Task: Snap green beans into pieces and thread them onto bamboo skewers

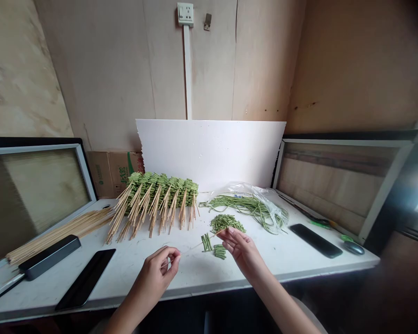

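Closely pinched skewer (202,242) (both grips (161,266) (240,247))

Bare hands, bare forearms

Above the white table (202,276), the left hand (160,266) and right hand (237,243) are bare, with slim fingers (169,252) and narrow wrists (255,265). Across the table's near edge, the left forearm (130,304) and right forearm (282,301) are likewise uncovered, smooth, widening away from the wrists.

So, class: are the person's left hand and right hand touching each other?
Apart: the head view shows white tabletop between the left hand and the right hand, with a thin stick spanning the gap.
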{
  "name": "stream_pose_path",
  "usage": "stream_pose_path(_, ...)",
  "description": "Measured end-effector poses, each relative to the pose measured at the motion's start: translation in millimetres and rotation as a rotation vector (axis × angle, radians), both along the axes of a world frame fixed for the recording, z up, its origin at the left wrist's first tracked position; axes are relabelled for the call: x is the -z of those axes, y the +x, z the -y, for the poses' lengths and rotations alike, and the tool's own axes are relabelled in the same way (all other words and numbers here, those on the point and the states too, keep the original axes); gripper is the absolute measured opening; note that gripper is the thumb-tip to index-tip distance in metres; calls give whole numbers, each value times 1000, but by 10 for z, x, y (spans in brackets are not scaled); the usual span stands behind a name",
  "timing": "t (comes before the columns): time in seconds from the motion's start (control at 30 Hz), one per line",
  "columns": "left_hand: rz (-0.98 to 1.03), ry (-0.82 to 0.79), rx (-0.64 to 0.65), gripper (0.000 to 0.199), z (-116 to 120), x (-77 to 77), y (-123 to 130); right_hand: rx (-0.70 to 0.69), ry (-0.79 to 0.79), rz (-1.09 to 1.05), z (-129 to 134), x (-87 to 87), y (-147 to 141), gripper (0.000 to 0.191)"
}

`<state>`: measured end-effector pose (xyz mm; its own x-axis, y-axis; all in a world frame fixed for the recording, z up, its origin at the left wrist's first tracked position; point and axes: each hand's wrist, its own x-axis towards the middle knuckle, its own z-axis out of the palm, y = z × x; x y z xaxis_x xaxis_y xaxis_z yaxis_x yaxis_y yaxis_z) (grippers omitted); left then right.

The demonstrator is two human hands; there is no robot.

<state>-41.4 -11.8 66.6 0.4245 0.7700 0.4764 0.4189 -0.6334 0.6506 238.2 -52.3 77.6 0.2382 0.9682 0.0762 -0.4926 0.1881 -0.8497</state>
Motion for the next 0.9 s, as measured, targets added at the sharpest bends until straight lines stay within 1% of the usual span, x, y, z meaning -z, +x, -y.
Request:
stream_pose_path(0.23, -18, -16, 5, 29, 4, -6, -2, 32, -26, 43, -2, 5, 12, 37)
stream_pose_path(0.5, -36, -31, 9, 30, 36, -76, -18, 54, 0, 99, -12, 46, 28, 34)
stream_pose_path(0.6, -27, -30, 14, 29, 28, -69, -20, 73, -1, 102, -18, 64, 36, 34)
stream_pose_path(0.8, -29, -26, 2, 29, 13, -50, -34, 74, 2, 120, 1, 22, 31, 31)
stream_pose_path(0.9, -28, -31, -11, 28, 20, -56, -38, 100, 13, 156, 7, -7, 24, 30)
